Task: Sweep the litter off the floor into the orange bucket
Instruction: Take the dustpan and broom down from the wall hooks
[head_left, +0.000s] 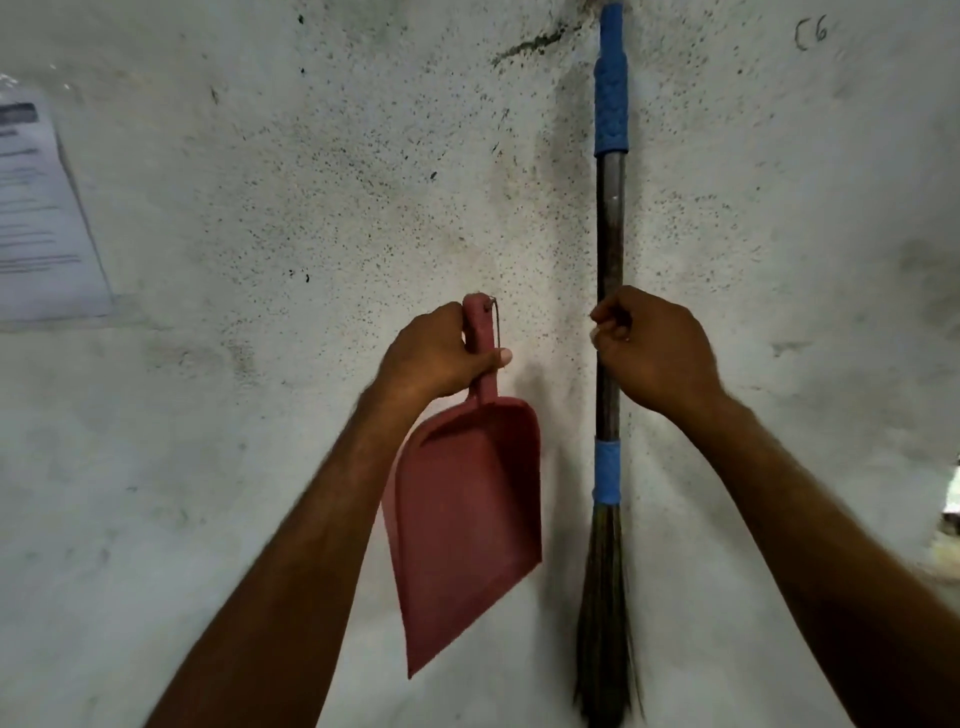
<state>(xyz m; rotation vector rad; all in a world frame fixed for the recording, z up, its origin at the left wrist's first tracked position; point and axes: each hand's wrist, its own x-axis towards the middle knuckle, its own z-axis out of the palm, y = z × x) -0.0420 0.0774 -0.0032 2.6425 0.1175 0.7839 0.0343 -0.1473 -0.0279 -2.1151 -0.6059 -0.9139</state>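
Broom and dustpan time, no litter or orange bucket anywhere in shot

The broom (609, 234) stands upright against the wall (311, 156), centre-right of the frame. The right hand (654, 348) has its fingers curled round the bare shaft. Just left of it, the left hand (436, 353) has its fingers wrapped round the handle of the red dustpan (467, 499), which hangs tilted. Possible snags: the wire loop (496, 322) at the handle tip might catch on something if yanked, and the broom's top runs out of frame, so I can't tell if it's hooked up there; pulling hard could jerk it loose or scrape the wall. Count: one broom with two blue wraps (611, 104), one dustpan, two hands, one paper sheet (41, 208) at upper left.
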